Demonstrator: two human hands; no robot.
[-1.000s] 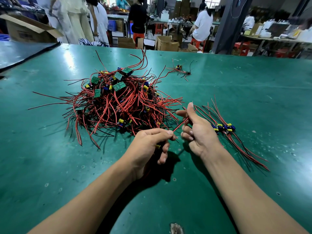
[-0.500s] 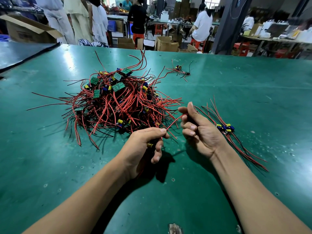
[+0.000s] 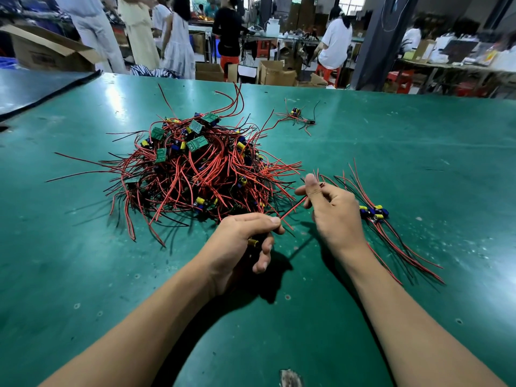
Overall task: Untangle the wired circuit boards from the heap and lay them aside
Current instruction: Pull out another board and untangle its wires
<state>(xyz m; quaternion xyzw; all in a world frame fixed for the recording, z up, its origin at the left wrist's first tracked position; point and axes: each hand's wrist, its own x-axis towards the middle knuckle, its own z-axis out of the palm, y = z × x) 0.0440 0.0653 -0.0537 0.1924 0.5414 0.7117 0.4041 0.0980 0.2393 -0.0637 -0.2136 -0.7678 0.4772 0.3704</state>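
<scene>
Wire (image 3: 293, 209), one, links left hand (image 3: 240, 241) and right hand (image 3: 335, 216).

No legible text anywhere.
Brown cardboard box (image 3: 42, 58), far left: dark print, blurred beyond reading. Small green circuit boards (image 3: 197, 143) atop the heap: markings too small to read.

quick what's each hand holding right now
Left hand: grips a wired board and pinches a red wire.
Right hand: pinches the same red wire's other end.
</scene>
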